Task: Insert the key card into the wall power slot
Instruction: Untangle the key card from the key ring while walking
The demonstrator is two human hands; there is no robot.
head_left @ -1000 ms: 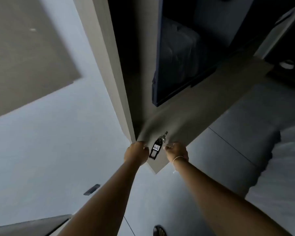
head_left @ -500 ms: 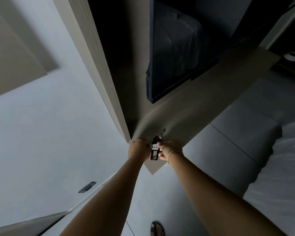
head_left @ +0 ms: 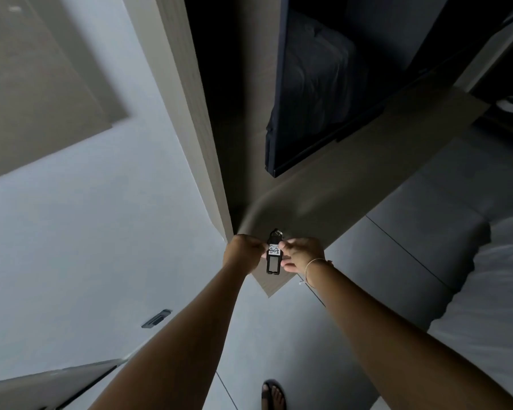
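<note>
A black key tag (head_left: 273,255) with a white label and a metal ring at its top hangs upright between my two hands, out in front of me. My left hand (head_left: 243,252) pinches its left edge. On the tag's right side, my right hand (head_left: 301,254) holds it with the fingers curled around it; a thin bracelet sits on that wrist. A small dark slot plate (head_left: 157,318) is mounted on the white wall low at the left, well apart from the hands.
A pale wood panel edge (head_left: 196,122) runs up the middle. A dark wall-mounted TV (head_left: 317,93) hangs right of it over a wood shelf (head_left: 376,173). White bedding (head_left: 492,306) lies at right. My sandalled foot (head_left: 274,395) stands on the grey floor.
The tag has turned from tilted to upright, and both hands have closed in on it. The view has swung slightly, bringing the wall slot plate nearer the arms.
</note>
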